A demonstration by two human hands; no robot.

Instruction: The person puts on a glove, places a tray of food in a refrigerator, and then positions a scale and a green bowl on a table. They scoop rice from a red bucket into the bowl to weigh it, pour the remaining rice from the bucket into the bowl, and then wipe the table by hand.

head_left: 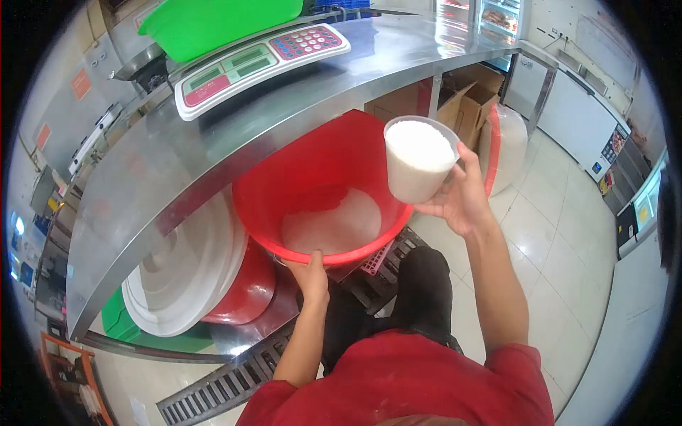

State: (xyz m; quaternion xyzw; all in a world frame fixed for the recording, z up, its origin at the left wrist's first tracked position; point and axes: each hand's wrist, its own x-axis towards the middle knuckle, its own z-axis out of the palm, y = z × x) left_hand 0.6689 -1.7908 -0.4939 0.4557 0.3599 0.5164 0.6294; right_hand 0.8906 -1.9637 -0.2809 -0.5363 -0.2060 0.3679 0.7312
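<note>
My right hand [463, 190] is closed around a translucent plastic cup [413, 174], filled to near the rim with white grains that look like rice. The cup is held almost upright over the right edge of a large red tub [312, 170]. At the tub's near rim, my left hand [310, 277] is closed on the edge, thumb on top and the other fingers mostly hidden below. More white grains [337, 224] cover part of the tub's bottom.
A steel counter [398, 53] overhangs the tub and carries a scale [263, 67] and a green basin [220, 25]. To the left stands a red bin with a white lid [177, 277]. A floor grate [220, 387], a full sack [506, 149] and a chest freezer [579, 113] are around.
</note>
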